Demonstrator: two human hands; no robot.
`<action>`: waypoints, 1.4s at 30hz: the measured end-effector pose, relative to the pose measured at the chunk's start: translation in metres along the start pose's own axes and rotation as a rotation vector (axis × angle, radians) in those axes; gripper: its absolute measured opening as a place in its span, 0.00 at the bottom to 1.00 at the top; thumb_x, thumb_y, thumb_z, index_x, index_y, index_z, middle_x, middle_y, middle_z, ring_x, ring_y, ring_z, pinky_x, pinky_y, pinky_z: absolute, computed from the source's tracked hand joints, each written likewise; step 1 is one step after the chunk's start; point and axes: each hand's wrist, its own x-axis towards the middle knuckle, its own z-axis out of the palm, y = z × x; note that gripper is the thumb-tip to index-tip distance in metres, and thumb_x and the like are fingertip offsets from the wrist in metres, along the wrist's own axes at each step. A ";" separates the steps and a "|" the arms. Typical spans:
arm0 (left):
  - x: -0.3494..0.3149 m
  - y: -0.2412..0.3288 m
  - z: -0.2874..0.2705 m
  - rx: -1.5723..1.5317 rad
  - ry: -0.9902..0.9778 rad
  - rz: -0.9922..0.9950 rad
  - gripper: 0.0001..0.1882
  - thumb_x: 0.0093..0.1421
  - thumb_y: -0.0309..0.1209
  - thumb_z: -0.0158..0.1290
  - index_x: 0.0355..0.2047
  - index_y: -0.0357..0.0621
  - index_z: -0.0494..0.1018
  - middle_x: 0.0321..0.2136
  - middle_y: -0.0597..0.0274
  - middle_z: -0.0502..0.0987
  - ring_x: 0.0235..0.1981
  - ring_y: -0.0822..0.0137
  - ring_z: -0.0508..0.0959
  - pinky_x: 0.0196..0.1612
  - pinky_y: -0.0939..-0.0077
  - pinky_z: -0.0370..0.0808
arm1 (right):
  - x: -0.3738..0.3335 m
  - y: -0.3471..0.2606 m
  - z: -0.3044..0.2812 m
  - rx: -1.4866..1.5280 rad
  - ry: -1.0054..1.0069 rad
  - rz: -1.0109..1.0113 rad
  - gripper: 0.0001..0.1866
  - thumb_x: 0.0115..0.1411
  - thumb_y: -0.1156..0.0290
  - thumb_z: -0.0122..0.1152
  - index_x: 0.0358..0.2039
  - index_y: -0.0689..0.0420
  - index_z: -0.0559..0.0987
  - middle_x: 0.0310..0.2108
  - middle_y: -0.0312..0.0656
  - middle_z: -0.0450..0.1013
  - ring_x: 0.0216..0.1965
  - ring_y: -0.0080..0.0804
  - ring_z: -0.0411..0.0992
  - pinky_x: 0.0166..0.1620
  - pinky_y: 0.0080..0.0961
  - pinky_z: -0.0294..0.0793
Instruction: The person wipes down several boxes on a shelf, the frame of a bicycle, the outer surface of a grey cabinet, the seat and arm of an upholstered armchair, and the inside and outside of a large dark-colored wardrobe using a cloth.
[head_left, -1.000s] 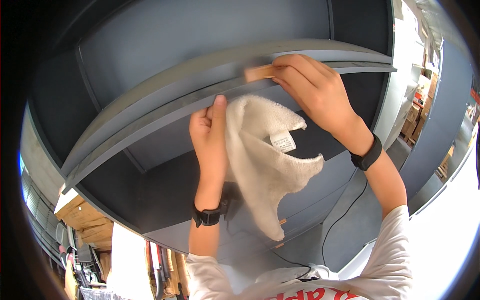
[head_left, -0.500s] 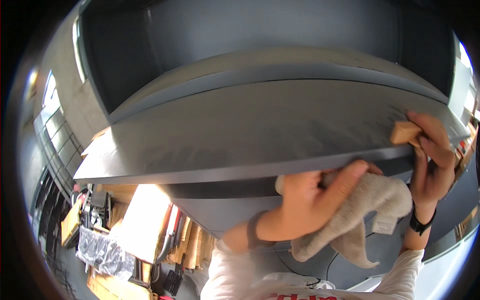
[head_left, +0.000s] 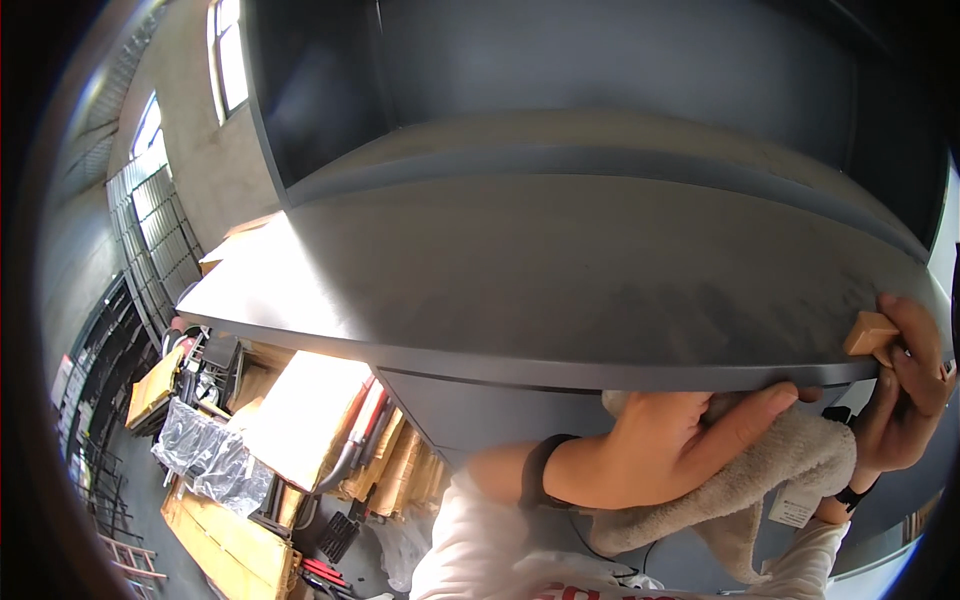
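A dark grey panel (head_left: 540, 270), smudged with dust toward the right, juts toward me from a tall dark cabinet. My left hand (head_left: 660, 440) is closed around a beige cloth (head_left: 760, 480) just below the panel's front edge, its thumb stretched along the underside of that edge. The cloth hangs down in folds and has a pale tag. Near the panel's right front corner, my right hand (head_left: 912, 385) pinches a small tan block (head_left: 872, 335), which sits at the edge. Part of the right fingers and the left fingertips are hidden.
Flattened cardboard (head_left: 310, 410), clear plastic wrap (head_left: 215, 455) and tall brown sheets stand on the floor at lower left. A grey wall with windows (head_left: 228, 60) rises beyond. A red ladder-like frame (head_left: 130, 560) lies farther left.
My view has shifted, so the panel sits lower and farther right. My right hand and the tan block remain at the right end of the panel. The cloth stays in my left hand.
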 end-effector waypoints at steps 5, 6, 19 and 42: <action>0.000 0.007 0.000 0.172 -0.042 0.127 0.08 0.55 0.24 0.55 0.34 0.34 0.73 0.15 0.67 0.72 0.13 0.79 0.67 0.17 0.85 0.60 | -0.001 -0.004 -0.003 -0.008 0.100 -0.006 0.09 0.57 0.80 0.46 0.40 0.60 0.63 0.41 0.66 0.68 0.41 0.51 0.70 0.44 0.43 0.67; 0.001 0.009 -0.001 0.225 -0.041 0.168 0.08 0.55 0.24 0.56 0.34 0.34 0.73 0.15 0.67 0.71 0.14 0.79 0.67 0.17 0.85 0.61 | 0.001 -0.006 0.000 -0.010 0.138 -0.001 0.09 0.57 0.79 0.47 0.39 0.60 0.64 0.40 0.65 0.69 0.40 0.50 0.71 0.43 0.43 0.67; -0.077 -0.090 0.015 0.317 0.068 -0.295 0.11 0.55 0.28 0.53 0.39 0.38 0.71 0.21 0.62 0.73 0.18 0.76 0.70 0.20 0.83 0.65 | 0.000 0.009 0.023 -0.093 0.651 -0.222 0.12 0.42 0.75 0.61 0.17 0.63 0.64 0.28 0.49 0.71 0.27 0.39 0.69 0.30 0.28 0.71; -0.141 -0.095 0.002 0.303 0.050 -0.623 0.12 0.58 0.35 0.46 0.35 0.38 0.70 0.21 0.62 0.72 0.21 0.74 0.69 0.24 0.81 0.65 | 0.000 -0.054 -0.012 -0.080 0.614 -0.214 0.14 0.53 0.76 0.59 0.18 0.61 0.63 0.25 0.50 0.69 0.26 0.40 0.68 0.30 0.30 0.72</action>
